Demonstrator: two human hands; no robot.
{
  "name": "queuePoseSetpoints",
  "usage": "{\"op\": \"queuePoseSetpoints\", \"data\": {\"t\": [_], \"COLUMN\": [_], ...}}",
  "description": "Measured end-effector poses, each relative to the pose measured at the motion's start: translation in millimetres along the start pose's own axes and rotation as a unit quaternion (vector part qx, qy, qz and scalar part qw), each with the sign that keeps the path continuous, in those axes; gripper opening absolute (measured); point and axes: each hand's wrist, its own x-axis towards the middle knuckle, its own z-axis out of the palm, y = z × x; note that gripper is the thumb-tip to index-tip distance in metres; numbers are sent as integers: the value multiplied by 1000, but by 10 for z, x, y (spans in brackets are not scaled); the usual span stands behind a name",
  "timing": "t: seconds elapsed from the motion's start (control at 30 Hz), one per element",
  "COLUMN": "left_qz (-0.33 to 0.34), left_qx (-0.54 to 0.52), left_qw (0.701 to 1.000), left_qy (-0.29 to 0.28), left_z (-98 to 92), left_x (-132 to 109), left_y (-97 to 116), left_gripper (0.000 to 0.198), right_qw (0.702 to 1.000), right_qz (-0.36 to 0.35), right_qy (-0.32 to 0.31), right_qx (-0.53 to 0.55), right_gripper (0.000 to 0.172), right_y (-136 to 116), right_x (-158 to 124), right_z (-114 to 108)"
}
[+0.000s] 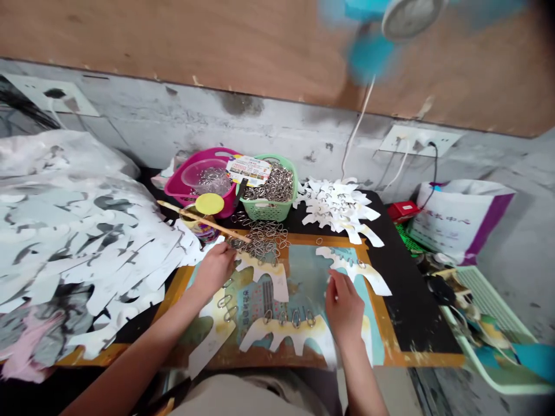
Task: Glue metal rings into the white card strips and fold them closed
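Note:
My left hand (215, 267) is closed in a pinch beside a loose pile of oval metal rings (264, 236); whatever lies between its fingertips is too small to make out. Right of those fingertips is a white scalloped cutout (277, 277) with a yellowish glued edge. Fingers curled, my right hand (346, 306) hovers over the work mat, and its grip is partly hidden. Near it, another white cutout (375, 278) carries rings. In front of me lies a cutout (292, 335) with several rings standing along its edge. A further one (212, 335) with rings sits under my left forearm.
Behind the mat stand a magenta basket (171, 184) and a green basket (266, 211) of rings. A stick (203, 221) rests across a yellow-lidded can (210, 203). White cutouts heap at left (82, 231) and back right (338, 202). A blue fan (373, 55) hangs above.

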Motion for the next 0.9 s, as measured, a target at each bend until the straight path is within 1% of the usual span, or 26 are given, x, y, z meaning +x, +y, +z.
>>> {"op": "queuePoseSetpoints", "data": {"t": [0.1, 0.17, 0.2, 0.27, 0.3, 0.37, 0.43, 0.47, 0.5, 0.53, 0.6, 0.63, 0.67, 0.73, 0.8, 0.87, 0.9], "left_qz": [12, -14, -35, -68, -70, -48, -21, -4, 13, 40, 111, 140, 147, 126, 89, 76, 74], "left_qx": [46, 63, 58, 39, 33, 46, 71, 73, 67, 48, 0, -13, -22, -36, -93, -133, -151], "left_qw": [998, 996, 996, 996, 997, 997, 991, 989, 989, 990, 991, 990, 989, 987, 977, 966, 961], "left_qy": [-51, -68, -65, -38, -13, 49, 109, 125, 134, 127, 79, 27, -16, -92, -171, -210, -219], "left_z": [-11, -34, -45, -64, -68, -65, -42, -20, 10, 49, 153, 216, 285, 428, 561, 666, 706], "left_x": [-31, -51, -55, -52, -49, -49, -69, -85, -100, -110, -94, -63, -16, 111, 241, 330, 351], "left_y": [-28, -21, -11, 11, 23, 58, 138, 207, 301, 420, 718, 883, 1046, 1330, 1519, 1604, 1617], "left_gripper": [17, 21, 22, 26, 28, 29, 26, 24, 21, 19, 18, 19, 20, 24, 22, 18, 14], "right_qw": [999, 996, 993, 982, 976, 968, 973, 979, 985, 989, 993, 993, 993, 992, 992, 992, 992], "right_qz": [-32, -64, -82, -119, -131, -138, -115, -90, -60, -28, 19, 30, 35, 32, 27, 27, 32], "right_qy": [-19, -56, -83, -143, -167, -192, -173, -152, -128, -107, -82, -79, -81, -88, -92, -94, -97], "right_qx": [-1, 4, 12, 39, 53, 81, 98, 102, 102, 98, 88, 85, 83, 82, 78, 75, 76], "right_gripper": [33, 35, 34, 31, 28, 26, 25, 24, 23, 23, 22, 22, 22, 22, 22, 21, 21], "right_y": [-14, -79, -130, -245, -294, -335, -282, -226, -157, -86, 34, 73, 96, 108, 105, 120, 136], "right_x": [153, 200, 206, 184, 157, 80, -9, -48, -78, -99, -107, -98, -84, -52, -29, -18, -14], "right_z": [111, 186, 220, 268, 276, 253, 180, 132, 82, 34, -39, -60, -69, -56, -19, 18, 32]}}
